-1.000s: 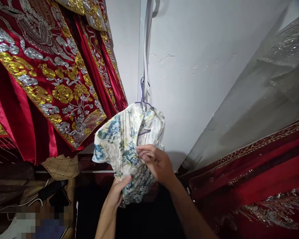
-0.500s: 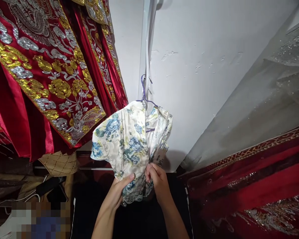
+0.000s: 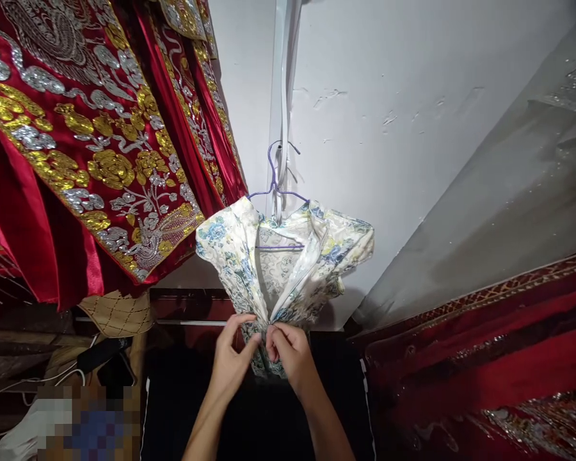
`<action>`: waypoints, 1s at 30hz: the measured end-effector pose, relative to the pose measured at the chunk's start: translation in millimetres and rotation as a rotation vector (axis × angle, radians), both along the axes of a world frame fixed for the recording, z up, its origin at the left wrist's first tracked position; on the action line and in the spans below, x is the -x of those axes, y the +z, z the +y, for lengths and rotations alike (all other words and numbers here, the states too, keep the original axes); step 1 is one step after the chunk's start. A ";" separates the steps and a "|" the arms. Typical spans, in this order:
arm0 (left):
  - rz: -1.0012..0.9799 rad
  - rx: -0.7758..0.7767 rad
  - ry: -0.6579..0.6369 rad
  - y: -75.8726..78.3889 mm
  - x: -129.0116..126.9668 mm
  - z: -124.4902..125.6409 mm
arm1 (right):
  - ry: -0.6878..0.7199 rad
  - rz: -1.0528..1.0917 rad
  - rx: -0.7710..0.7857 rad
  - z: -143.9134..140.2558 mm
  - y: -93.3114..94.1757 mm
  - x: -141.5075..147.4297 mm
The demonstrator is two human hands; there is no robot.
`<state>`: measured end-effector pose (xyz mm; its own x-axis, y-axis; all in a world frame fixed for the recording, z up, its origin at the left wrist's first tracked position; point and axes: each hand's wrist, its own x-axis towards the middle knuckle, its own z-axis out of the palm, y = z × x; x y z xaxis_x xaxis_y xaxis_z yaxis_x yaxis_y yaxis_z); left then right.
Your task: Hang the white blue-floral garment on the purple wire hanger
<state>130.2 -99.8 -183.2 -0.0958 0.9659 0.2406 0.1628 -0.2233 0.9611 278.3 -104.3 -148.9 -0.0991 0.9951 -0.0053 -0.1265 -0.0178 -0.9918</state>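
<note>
At the blouse's front: both hands meet low on the opening of a short-sleeved floral blouse (image 3: 235, 262).
Right hand: the right hand (image 3: 290, 355) has its fingers curled in, thumb and forefinger pinching the front edge.
Left hand: on the left hand (image 3: 233, 358), forefinger and thumb stand narrowly apart at the opposite edge; from here I cannot tell whether they grip cloth.
Blouse print: cream-white with blue roses, green leaves and dabs of yellow; the lower part beneath the hands falls into shadow.
Neckline: a deep V, wide at the collar and narrowing to the fingers, showing the paler inside.
Purple hanger: the blouse hangs upright on a purple hanger (image 3: 273, 182), its lower bar visible through the V.
Left sleeve side: close by the red embroidered garment (image 3: 110, 169) with gold and silver work; contact I cannot judge.
Right sleeve side: scuffed white wall (image 3: 388, 160) gives some room before the sloping edge of a translucent cover (image 3: 509, 186).
Below the hands: black fabric (image 3: 269, 422), with the forearms reaching over it.
</note>
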 end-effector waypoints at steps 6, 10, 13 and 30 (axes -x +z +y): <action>-0.050 0.046 -0.261 20.3 -32.4 -2.6 | -0.019 0.015 -0.004 -10.5 11.3 2.5; -0.079 -0.011 -0.257 7.9 -37.3 -8.8 | -0.042 0.140 0.137 -2.3 24.8 0.3; -0.050 -0.021 -0.182 1.7 -37.8 -14.1 | -0.002 0.242 0.163 23.2 55.2 -3.7; 0.225 -0.136 -0.409 37.3 -36.2 16.1 | -0.207 0.170 -0.266 77.7 162.5 4.1</action>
<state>166.5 -83.7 -146.0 0.3541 0.8719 0.3384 0.2356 -0.4333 0.8699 274.2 -26.6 13.6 0.1267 0.9586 0.2550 -0.2637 0.2804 -0.9229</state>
